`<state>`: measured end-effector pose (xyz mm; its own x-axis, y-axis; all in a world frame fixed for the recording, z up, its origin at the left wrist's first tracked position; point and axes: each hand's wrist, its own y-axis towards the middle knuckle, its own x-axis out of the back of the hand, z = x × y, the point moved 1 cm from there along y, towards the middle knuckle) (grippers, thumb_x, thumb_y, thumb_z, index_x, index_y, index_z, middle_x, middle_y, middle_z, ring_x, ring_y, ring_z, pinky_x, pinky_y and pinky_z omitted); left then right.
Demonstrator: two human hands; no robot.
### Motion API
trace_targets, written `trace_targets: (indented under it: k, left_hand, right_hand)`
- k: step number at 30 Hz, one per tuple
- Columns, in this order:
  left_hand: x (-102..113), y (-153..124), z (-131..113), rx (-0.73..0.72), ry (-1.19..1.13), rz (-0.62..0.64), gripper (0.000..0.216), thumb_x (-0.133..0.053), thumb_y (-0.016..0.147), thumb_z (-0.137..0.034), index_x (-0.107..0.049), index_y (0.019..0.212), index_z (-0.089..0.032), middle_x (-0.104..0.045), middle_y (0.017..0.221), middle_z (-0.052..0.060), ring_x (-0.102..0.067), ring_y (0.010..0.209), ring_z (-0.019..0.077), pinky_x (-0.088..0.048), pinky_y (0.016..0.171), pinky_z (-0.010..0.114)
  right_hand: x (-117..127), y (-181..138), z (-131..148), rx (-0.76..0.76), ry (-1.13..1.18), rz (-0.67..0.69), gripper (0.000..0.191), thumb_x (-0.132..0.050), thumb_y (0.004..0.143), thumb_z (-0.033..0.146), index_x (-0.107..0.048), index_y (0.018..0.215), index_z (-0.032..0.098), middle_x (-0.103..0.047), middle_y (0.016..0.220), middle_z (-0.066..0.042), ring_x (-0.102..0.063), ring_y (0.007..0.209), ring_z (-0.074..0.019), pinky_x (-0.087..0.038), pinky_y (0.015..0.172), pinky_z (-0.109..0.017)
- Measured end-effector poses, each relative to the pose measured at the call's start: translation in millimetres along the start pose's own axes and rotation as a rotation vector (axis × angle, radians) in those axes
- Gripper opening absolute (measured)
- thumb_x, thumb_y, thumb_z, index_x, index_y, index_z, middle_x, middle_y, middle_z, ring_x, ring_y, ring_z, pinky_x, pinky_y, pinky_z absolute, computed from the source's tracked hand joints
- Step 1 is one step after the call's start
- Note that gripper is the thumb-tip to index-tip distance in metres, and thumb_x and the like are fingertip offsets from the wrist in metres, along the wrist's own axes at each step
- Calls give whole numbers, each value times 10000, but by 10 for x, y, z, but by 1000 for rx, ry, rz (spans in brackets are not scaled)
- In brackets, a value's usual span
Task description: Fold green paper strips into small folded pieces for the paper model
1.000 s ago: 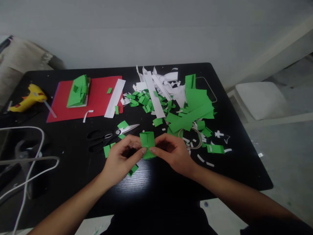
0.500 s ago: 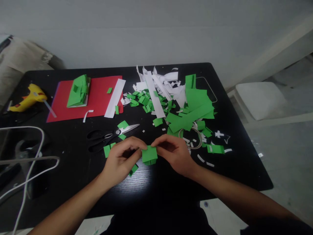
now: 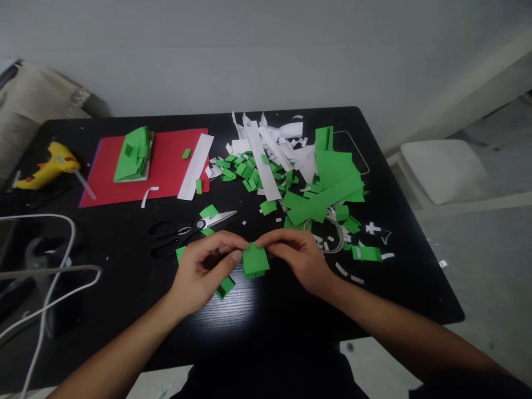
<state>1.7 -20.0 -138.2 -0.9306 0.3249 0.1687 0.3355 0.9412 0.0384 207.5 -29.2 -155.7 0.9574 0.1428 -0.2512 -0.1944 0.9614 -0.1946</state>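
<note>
Near the middle of the black tabletop (image 3: 407, 233) | left hand (image 3: 205, 266) and right hand (image 3: 298, 259) nearly closed, pinching the folded green paper (image 3: 255, 259) by its far edge, perhaps to keep layers aligned | scissors (image 3: 201, 224) lie aside, likely freeing space | paper: squarish, smooth on top, creased layers showing beneath
</note>
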Motion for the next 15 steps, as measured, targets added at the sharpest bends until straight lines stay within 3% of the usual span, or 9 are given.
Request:
trace_targets:
  k: [6,12,15]
  left_hand:
    - [18,14,-15,-5,2,13,119,-665,954,-230,-776,940,-189,-764,929,66,-698,768,158,-536,630,235]
    - [0,24,2,70,15,-4,66,-711,916,-232,-748,891,-184,-708,738,18,-626,628,119,-491,551,206]
    - [-7,24,-1,81,6,-24,58,-708,910,-220,-754,907,-184,-706,724,8,-632,624,111,-508,566,195]
  right_hand:
    - [14,-20,5,1,-1,10,156,-698,866,231,-846,913,243,-817,883,-20,-754,809,-179,-619,777,-312]
    - [8,-42,60,149,-131,27,184,-680,889,202,-844,949,260,-815,972,-33,-752,911,-185,-602,817,-309]
    - [-5,-41,57,138,-123,23,162,-696,887,206,-838,945,259,-813,967,-31,-756,911,-186,-609,824,-316]
